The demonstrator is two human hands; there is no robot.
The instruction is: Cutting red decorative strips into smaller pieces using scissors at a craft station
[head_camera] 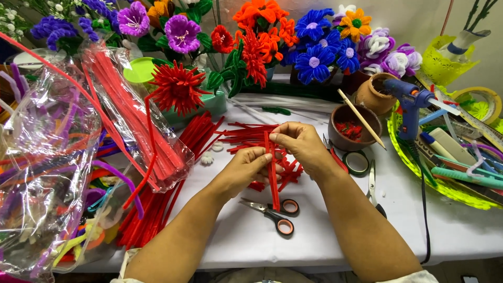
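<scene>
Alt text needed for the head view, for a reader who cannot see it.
Two hands, left hand and right hand, pinch a red pipe cleaner upright over a white table. Scissors lie below; pipe-cleaner flowers stand behind.

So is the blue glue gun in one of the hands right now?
No, the glue gun rests on the yellow tray; both hands hold red pipe cleaners.

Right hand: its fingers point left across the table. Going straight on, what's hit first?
The right hand pinches the upright red pipe cleaner; going on left it would probably meet the left hand fingertips just beyond, though depth is unclear.
</scene>
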